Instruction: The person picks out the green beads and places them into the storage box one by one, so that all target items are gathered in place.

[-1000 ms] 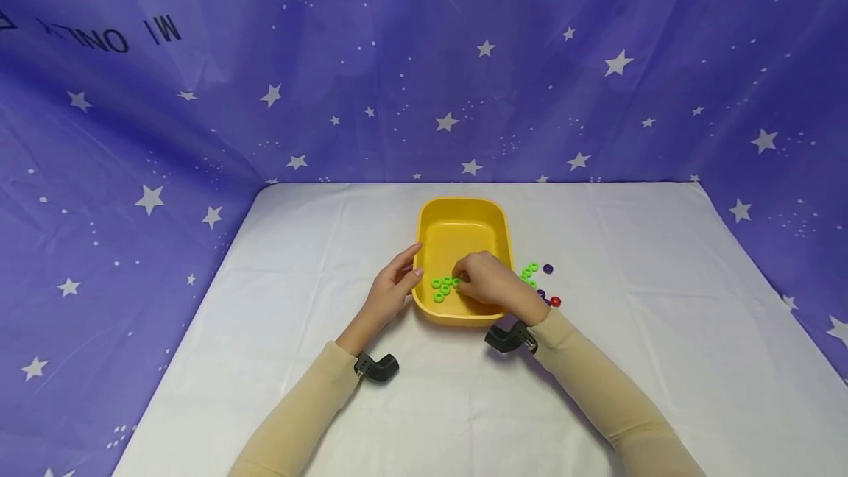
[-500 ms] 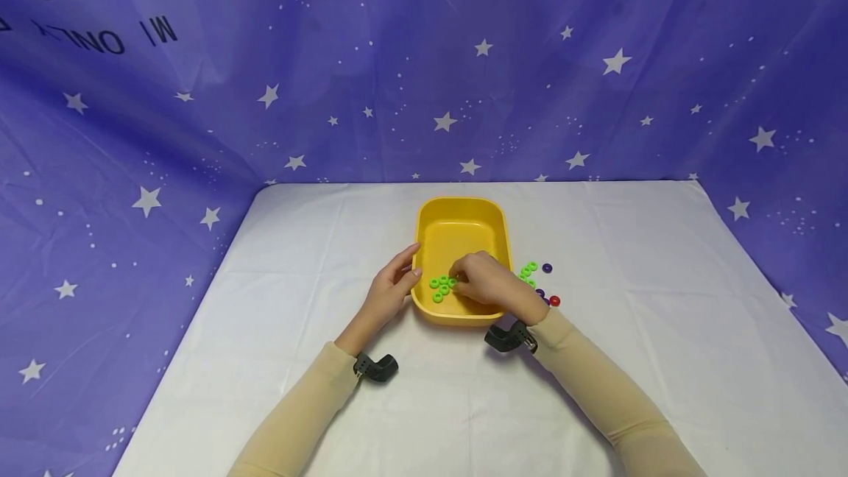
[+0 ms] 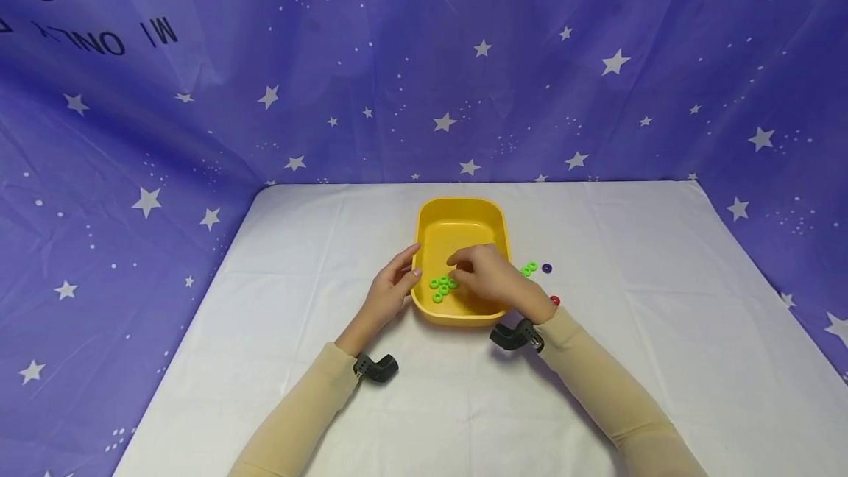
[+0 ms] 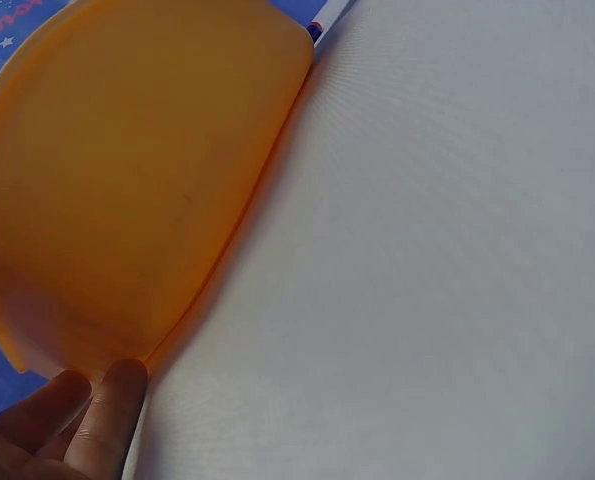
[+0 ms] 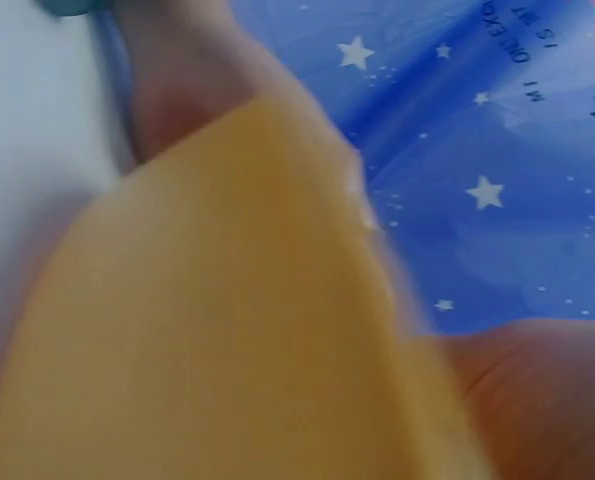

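Note:
A yellow rectangular bin (image 3: 464, 205) stands mid-table, with several small bright green ring beads (image 3: 444, 290) lying on its floor near the left front. My left hand (image 3: 392, 287) rests against the bin's left side, fingertips and thumb tip at the rim. Its fairly straight fingers (image 4: 112, 420) touch the outer wall in the left wrist view. Over the inside of the bin is my right hand (image 3: 486, 274), bent thumb and forefinger apart beside the green beads, with nothing visible between them. The bin's wall (image 5: 197, 320) fills much of the blurred right wrist view.
Right of the bin on the white cloth (image 3: 424, 418) lie green ring beads (image 3: 530, 269), a purple ring bead (image 3: 546, 268) and a red bead (image 3: 555, 300), partly behind my right wrist. A purple star-printed curtain (image 3: 397, 79) stands behind and at both sides.
My right hand has lifted slightly and its thumb and forefinger have parted. Its wrist has moved a little right, hiding some beads beside the bin. My left hand stays put.

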`<act>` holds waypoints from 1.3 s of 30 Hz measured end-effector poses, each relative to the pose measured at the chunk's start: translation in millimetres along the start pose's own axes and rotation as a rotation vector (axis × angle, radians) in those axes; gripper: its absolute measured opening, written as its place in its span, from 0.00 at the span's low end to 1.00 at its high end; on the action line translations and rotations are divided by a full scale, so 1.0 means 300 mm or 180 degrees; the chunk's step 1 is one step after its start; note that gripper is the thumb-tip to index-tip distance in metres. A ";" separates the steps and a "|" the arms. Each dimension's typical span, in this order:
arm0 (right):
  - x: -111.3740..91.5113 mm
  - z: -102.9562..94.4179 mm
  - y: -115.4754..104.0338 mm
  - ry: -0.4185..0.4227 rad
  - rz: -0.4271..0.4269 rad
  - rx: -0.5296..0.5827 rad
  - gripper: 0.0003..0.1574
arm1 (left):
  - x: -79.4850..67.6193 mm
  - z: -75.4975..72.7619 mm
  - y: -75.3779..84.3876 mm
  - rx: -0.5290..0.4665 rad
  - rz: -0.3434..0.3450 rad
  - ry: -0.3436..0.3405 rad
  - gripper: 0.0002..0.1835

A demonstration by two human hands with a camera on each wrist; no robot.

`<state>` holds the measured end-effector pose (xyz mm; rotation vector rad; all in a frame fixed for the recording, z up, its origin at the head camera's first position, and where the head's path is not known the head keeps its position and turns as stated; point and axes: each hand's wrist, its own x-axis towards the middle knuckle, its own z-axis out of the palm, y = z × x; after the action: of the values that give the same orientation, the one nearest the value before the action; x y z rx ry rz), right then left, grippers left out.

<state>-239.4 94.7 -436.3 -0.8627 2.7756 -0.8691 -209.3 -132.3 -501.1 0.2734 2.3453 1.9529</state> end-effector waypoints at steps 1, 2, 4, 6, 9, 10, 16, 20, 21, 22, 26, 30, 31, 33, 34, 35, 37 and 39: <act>-0.004 -0.010 0.001 0.0062 -0.0018 0.0051 0.16 | 0.000 0.000 -0.001 -0.0006 0.0015 0.0006 0.28; -0.008 -0.021 0.003 0.0130 -0.0050 0.0091 0.16 | -0.001 0.000 0.001 -0.0002 0.0027 0.0009 0.28; -0.019 -0.045 0.012 0.0243 -0.0098 0.0133 0.17 | -0.002 0.000 0.003 -0.0001 0.0042 0.0009 0.28; -0.029 -0.068 0.030 0.0349 -0.0102 0.0178 0.16 | -0.003 0.001 0.005 -0.0015 0.0037 0.0018 0.28; -0.049 -0.101 0.068 0.0487 -0.0051 0.0237 0.15 | -0.004 0.000 0.007 -0.0036 -0.0001 0.0018 0.28; -0.056 -0.113 0.082 0.0534 -0.0014 0.0258 0.15 | -0.005 0.000 0.009 -0.0036 -0.0022 0.0015 0.28; -0.104 -0.175 0.155 0.0741 0.0164 0.0243 0.16 | -0.031 -0.007 0.076 0.0045 -0.0098 -0.0036 0.29; -0.135 -0.199 0.216 0.0780 0.0282 0.0117 0.16 | -0.045 -0.006 0.115 0.0042 -0.0047 -0.0057 0.29; -0.142 -0.201 0.231 0.0779 0.0316 0.0070 0.16 | -0.041 -0.006 0.104 0.0032 -0.0046 -0.0056 0.29; -0.150 -0.202 0.246 0.0766 0.0353 0.0032 0.16 | -0.037 -0.004 0.092 0.0022 -0.0047 -0.0048 0.29; -0.173 -0.198 0.296 0.0673 0.0469 -0.0124 0.17 | -0.010 -0.006 0.022 0.0000 -0.0079 -0.0025 0.29; -0.187 -0.190 0.322 0.0592 0.0528 -0.0130 0.17 | -0.005 -0.011 0.005 -0.0003 -0.0027 0.0015 0.29; -0.188 -0.189 0.326 0.0577 0.0535 -0.0122 0.17 | -0.006 -0.012 0.004 -0.0002 -0.0015 0.0021 0.29; -0.189 -0.186 0.331 0.0556 0.0542 -0.0128 0.18 | -0.006 -0.013 0.005 0.0006 -0.0006 0.0029 0.29; -0.189 -0.185 0.334 0.0538 0.0543 -0.0139 0.18 | -0.006 -0.012 0.007 0.0007 -0.0004 0.0027 0.29; -0.189 -0.184 0.338 0.0519 0.0543 -0.0149 0.18 | -0.007 -0.012 0.007 0.0010 -0.0002 0.0022 0.29; -0.191 -0.179 0.346 0.0464 0.0584 -0.0171 0.19 | -0.006 -0.009 0.006 0.0003 -0.0017 0.0009 0.29; -0.193 -0.174 0.353 0.0373 0.0656 -0.0193 0.19 | -0.005 -0.006 0.004 0.0007 -0.0019 -0.0002 0.29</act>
<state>-256.5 223.9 -455.2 -0.5361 2.9382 -0.8290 -208.0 -134.0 -499.5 0.2668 2.3452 1.9474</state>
